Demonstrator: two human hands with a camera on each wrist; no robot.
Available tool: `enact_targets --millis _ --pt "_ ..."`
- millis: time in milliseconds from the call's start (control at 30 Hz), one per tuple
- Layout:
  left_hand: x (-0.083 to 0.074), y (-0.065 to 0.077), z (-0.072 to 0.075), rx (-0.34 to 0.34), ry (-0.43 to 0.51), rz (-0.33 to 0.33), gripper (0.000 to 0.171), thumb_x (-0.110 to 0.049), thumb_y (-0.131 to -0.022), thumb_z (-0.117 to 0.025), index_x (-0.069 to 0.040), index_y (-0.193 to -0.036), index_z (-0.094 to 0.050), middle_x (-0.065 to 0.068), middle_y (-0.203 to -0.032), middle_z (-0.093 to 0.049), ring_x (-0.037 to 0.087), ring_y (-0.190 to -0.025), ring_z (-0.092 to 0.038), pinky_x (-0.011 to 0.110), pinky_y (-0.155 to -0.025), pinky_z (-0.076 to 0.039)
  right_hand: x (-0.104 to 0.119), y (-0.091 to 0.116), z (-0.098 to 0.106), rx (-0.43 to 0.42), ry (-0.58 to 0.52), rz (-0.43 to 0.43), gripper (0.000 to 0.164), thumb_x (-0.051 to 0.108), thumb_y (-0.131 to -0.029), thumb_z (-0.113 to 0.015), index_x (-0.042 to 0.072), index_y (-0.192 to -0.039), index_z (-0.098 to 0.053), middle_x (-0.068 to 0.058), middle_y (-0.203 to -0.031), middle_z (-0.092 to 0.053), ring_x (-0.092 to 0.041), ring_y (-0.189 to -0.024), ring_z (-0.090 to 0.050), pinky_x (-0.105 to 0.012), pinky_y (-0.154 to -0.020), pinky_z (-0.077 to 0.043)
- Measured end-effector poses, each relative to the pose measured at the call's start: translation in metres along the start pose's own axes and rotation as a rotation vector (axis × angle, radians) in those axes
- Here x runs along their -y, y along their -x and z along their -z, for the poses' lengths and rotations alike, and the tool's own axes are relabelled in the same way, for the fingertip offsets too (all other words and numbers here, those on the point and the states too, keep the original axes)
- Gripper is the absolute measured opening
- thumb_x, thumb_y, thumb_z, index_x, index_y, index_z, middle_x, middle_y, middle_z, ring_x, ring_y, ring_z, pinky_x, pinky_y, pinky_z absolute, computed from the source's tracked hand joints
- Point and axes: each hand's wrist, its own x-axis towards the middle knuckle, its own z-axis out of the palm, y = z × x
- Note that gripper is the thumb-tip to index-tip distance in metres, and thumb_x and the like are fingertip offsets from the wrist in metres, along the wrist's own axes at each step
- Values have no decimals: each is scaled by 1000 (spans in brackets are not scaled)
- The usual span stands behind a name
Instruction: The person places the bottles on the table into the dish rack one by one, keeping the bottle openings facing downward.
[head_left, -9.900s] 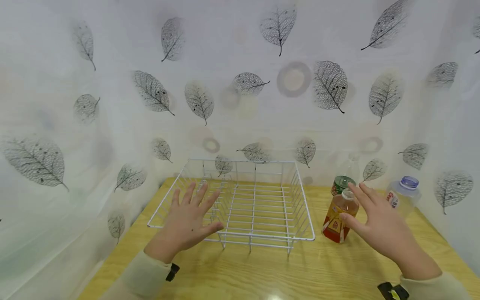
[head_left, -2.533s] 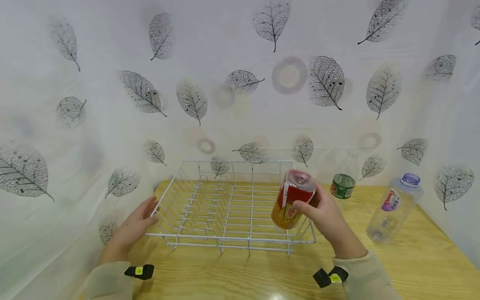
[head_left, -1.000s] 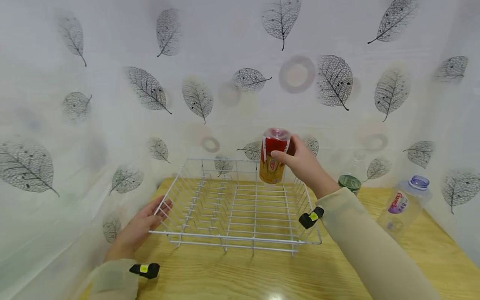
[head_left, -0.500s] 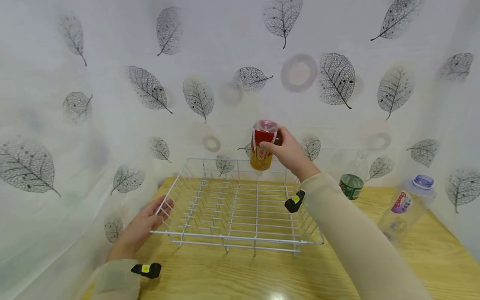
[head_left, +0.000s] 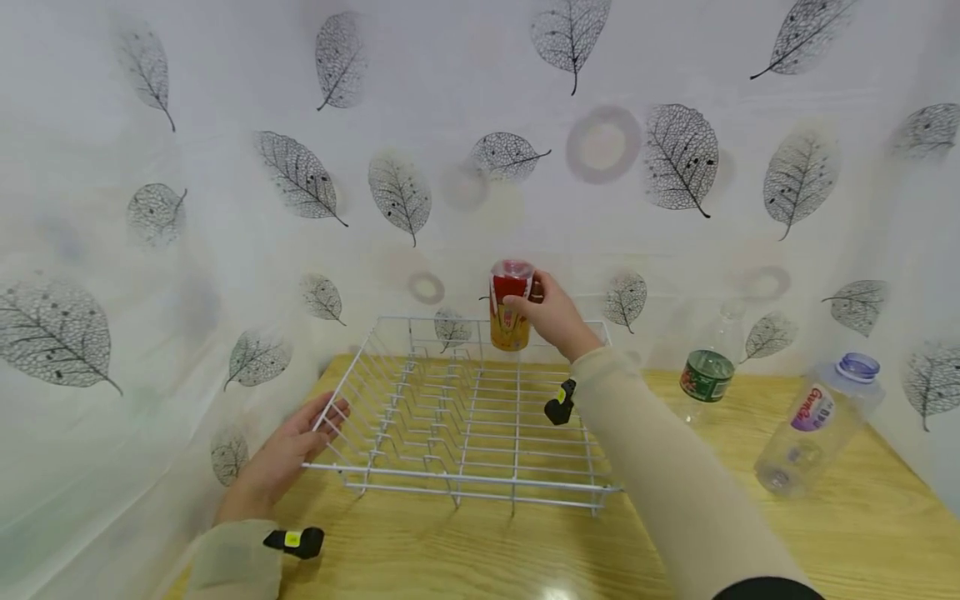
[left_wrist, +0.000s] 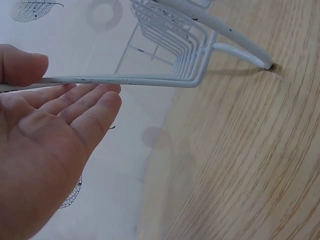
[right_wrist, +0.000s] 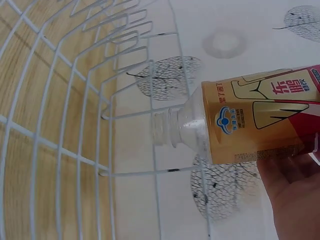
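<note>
My right hand grips a red-and-gold drink bottle around its side. The bottle is upside down, its base up; its clear open neck points down at the rack in the right wrist view. It hangs over the back part of a white wire dish rack. My left hand holds the rack's left side. In the left wrist view the thumb lies above the rim wire and the fingers are beneath it.
Right of the rack, a clear bottle with a green label and a larger clear bottle with a purple neck stand on the wood-grain table. A leaf-print curtain hangs close behind and at the left.
Both hands were open earlier, the bottle upright on the table. My right hand has picked it up, inverted it, carried it left over the rack and just lowered it. My left hand took the rack's side.
</note>
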Motion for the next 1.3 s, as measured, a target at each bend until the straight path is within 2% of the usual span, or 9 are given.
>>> enact_targets --millis 200,367,433,533,700,833,967,1133,1300 --pt "0 2 -1 -12 1 24 75 10 -97 -34 -2 -162 3 23 -166 -12 39 -150 -16 22 -109 -34 -14 -11 -22 35 23 -39 85 52 -94 -68 14 -158 -29 -8 -151 -46 -27 -136 -47 -49 -110 -43" --pt "-3 0 -2 -11 -9 39 75 7 -99 -36 -4 -162 1 20 -166 -14 37 -150 -18 34 -115 -28 -21 -15 -31 9 26 -69 75 45 -96 -68 13 -155 -34 -10 -149 -48 -30 -134 -48 -50 -109 -43" --pt "-4 0 -2 -6 -17 44 74 6 -99 -37 -4 -162 1 20 -166 -14 37 -150 -19 40 -117 -25 -25 -15 -32 -2 30 -93 75 43 -97 -68 10 -155 -33 -12 -149 -47 -31 -135 -47 -49 -109 -43" --pt "-2 -1 -2 -6 -17 46 75 7 -99 -37 -4 -162 1 20 -167 -13 37 -150 -18 42 -117 -24 -32 -15 -34 -7 26 -129 78 43 -98 -67 7 -156 -30 -15 -151 -46 -32 -137 -45 -48 -110 -42" --pt "1 -1 0 -7 -3 26 76 8 -98 -36 -4 -162 1 20 -166 -13 36 -151 -17 29 -114 -31 -38 -19 -37 -25 11 -149 82 46 -98 -65 8 -159 -26 -16 -152 -44 -32 -137 -44 -47 -110 -42" --pt "2 -1 0 -8 14 16 76 8 -97 -36 -4 -162 1 21 -166 -13 37 -151 -16 20 -109 -34 -38 -21 -39 -10 3 -150 81 39 -98 -68 7 -160 -26 -15 -152 -44 -32 -137 -45 -48 -110 -42" --pt "2 -1 -1 -10 31 25 76 8 -97 -36 -4 -162 1 19 -167 -12 35 -151 -15 18 -107 -35 -38 -18 -38 2 1 -159 79 32 -99 -67 8 -161 -24 -16 -153 -43 -33 -138 -43 -49 -112 -39" --pt "2 0 -2 -4 34 33 76 7 -99 -36 -6 -163 3 17 -168 -11 34 -152 -14 21 -110 -33 -36 -14 -32 20 61 -203 83 41 -100 -64 11 -163 -18 -17 -155 -40 -36 -139 -42 -52 -112 -39" --pt "1 1 -1 3 23 31 76 6 -99 -36 -7 -163 3 17 -168 -10 34 -152 -13 24 -112 -31 -27 -10 -20 45 130 -202 88 46 -99 -62 12 -164 -13 -17 -160 -34 -37 -143 -37 -55 -112 -37"
